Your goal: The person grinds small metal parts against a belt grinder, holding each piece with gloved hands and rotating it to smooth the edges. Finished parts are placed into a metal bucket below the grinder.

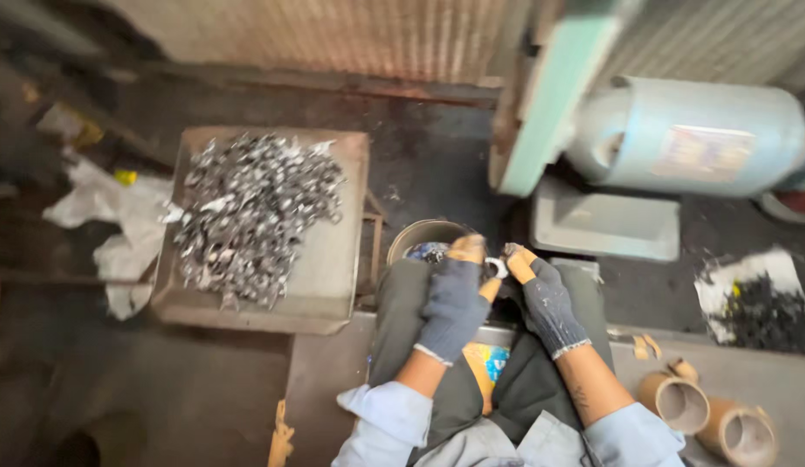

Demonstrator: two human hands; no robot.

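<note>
Two gloved hands, left (454, 307) and right (549, 303), share one small metal piece (496, 268) beside one bowl (420, 235); one tray (333, 285) left of the bowl carries an uncounted heap of metal pieces (251, 212); two cardboard tubes (705, 415) lie to its right.

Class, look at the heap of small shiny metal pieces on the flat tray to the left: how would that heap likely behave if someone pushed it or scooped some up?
The heap of metal pieces would probably slide and scatter rather than move as one, since the pieces lie loose. They look tangled, so a scoop may drag neighbours along. Being metal, a handful likely feels heavy; the tray looks almost rimless, so pieces could spill off.
</note>
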